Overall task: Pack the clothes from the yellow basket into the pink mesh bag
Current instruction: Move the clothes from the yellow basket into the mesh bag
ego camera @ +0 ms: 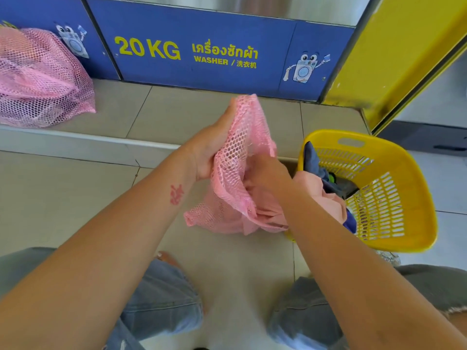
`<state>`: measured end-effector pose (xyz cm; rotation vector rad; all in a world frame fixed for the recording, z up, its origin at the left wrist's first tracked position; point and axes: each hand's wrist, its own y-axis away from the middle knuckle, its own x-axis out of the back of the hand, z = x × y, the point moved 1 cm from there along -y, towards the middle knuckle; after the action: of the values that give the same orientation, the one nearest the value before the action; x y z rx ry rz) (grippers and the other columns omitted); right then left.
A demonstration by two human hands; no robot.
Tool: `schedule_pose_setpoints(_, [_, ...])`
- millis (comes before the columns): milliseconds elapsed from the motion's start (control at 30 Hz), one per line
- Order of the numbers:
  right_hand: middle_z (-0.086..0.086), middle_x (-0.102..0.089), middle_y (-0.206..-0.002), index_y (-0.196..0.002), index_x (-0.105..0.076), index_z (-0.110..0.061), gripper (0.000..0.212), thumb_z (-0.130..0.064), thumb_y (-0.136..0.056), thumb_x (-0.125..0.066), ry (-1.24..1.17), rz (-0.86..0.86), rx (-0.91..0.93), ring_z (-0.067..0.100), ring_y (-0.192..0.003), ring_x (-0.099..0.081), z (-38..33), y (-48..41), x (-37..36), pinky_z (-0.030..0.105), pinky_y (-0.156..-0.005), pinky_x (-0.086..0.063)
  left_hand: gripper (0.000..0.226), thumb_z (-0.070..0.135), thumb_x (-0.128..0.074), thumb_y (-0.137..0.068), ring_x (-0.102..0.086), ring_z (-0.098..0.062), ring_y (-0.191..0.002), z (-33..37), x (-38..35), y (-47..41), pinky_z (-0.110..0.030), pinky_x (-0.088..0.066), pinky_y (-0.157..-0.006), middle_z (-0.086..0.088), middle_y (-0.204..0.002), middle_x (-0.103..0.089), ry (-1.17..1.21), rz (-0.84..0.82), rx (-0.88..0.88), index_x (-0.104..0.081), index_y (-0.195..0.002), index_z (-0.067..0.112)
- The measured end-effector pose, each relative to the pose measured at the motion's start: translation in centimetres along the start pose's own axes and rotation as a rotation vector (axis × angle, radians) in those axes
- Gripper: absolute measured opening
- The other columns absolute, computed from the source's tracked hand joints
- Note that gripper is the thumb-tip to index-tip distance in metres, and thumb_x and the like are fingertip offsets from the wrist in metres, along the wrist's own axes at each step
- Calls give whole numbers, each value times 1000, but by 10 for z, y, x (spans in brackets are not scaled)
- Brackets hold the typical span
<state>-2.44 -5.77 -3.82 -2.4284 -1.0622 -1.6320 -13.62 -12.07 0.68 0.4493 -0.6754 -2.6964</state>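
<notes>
My left hand (211,145) grips the top edge of a pink mesh bag (237,152) and holds it up over the tiled floor. My right hand (271,173) is pushed into the bag's mouth, fingers closed on a pink garment (267,210) that trails from the bag back across my forearm toward the basket. The yellow basket (394,198) stands on the floor to the right, tilted toward me. Dark blue and other clothes (326,178) lie inside it along its left side.
A second pink mesh bag (43,79), full, sits on the raised tiled step at the far left against the blue washer panel (202,51). A yellow washer door (404,54) hangs open at upper right. My knees in jeans are at the bottom.
</notes>
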Motion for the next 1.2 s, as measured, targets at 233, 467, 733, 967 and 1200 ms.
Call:
schedule_pose_setpoints(233, [13, -31, -149, -148, -22, -27, 105, -52, -65, -80, 86, -85, -88, 36, -136, -35, 64, 15, 58, 46, -106, -37, 74, 79, -28, -92, -73, -27, -101, -22, 20, -4, -43, -56, -93, -10, -108, -78, -27, 189, 75, -67, -120, 23])
schedule_pose_setpoints(467, [-3, -11, -162, -154, 0, -25, 134, -73, -54, -76, 258, -436, -254, 25, -147, -19, 134, 33, 46, 44, -116, -28, 80, 82, -31, -89, -75, -25, -97, -22, 18, -1, -42, -58, -89, -7, -114, -77, -74, 214, 68, -53, -144, 28])
schedule_pose_setpoints(733, [2, -58, -127, -132, -51, -22, 67, -53, -76, -72, 38, -402, -210, 24, -114, -54, 129, 39, 38, 39, -98, -45, 80, 82, -28, -90, -70, -27, -110, -25, 13, 9, -50, -51, -104, -8, -132, -68, -163, 182, 54, -45, -149, 32])
schedule_pose_setpoints(967, [12, -58, -120, -125, -50, -10, 60, -39, -76, -69, 195, 31, -121, 34, -109, -55, 60, 29, 80, 34, -77, -41, 72, 75, -27, -95, -72, -21, -97, -25, 16, 13, -37, -60, -80, -3, -123, -70, -223, 133, 11, -49, -143, 25])
schedule_pose_setpoints(1200, [7, -59, -115, -124, -51, -14, 44, -15, -82, -66, 14, -78, 167, 27, -108, -55, -16, 18, 59, 26, -73, -37, 76, 75, -25, -95, -69, -25, -116, -24, 18, 7, -41, -54, -101, -9, -133, -69, -156, 113, 2, -51, -145, 25])
